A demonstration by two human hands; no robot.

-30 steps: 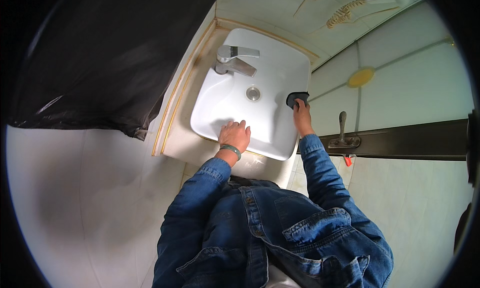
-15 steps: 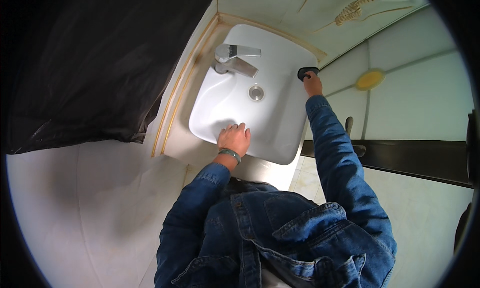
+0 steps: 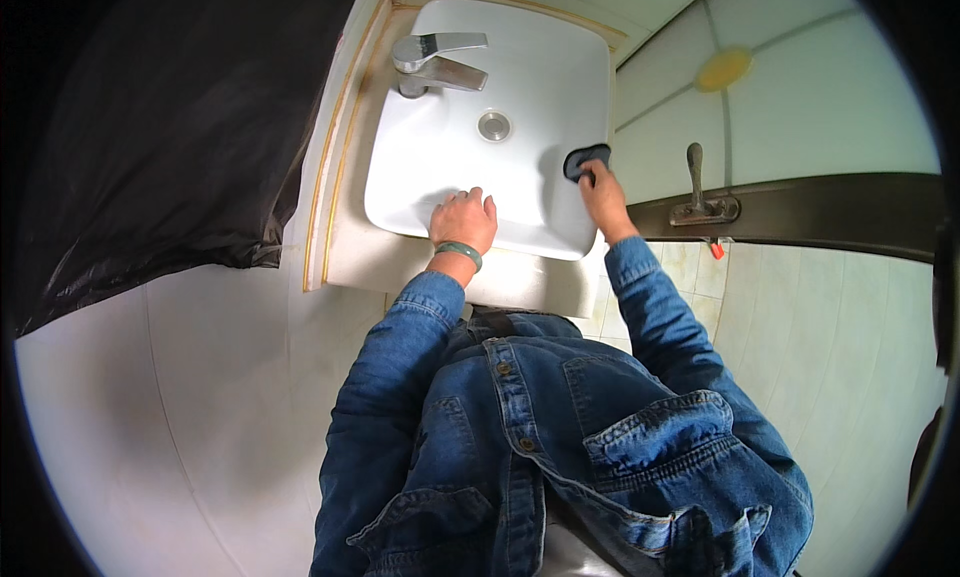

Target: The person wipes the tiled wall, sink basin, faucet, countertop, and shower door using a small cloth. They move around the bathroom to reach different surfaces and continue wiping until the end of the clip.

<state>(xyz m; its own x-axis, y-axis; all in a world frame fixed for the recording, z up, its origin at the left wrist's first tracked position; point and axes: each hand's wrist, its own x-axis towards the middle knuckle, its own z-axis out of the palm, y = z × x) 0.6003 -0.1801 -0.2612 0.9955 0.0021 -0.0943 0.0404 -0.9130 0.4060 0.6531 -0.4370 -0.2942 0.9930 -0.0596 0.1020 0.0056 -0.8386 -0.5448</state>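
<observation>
A white rectangular sink (image 3: 540,87) with rounded corners sits on a pale counter. At its right wall my right hand (image 3: 600,189) is closed on a small black oblong pad with rounded corners (image 3: 578,160); its exact kind I cannot make out. The pad lies against the basin's right side, near the rim. My left hand (image 3: 464,220) rests on the near rim, holding nothing, with its fingers a little apart and reaching over the edge. A metal faucet (image 3: 435,65) stands at the sink's left far corner, and the round drain (image 3: 494,126) shows in the basin.
A large black plastic sheet (image 3: 170,127) hangs on the left. To the right is a frosted glass door panel (image 3: 800,107) in a dark frame with a metal handle (image 3: 698,192). The pale counter edge (image 3: 480,277) runs along the sink's near side.
My right hand has brought the black pad from the right far rim nearer to me along the right side. My left hand stays on the near rim. The sink sits higher in view.
</observation>
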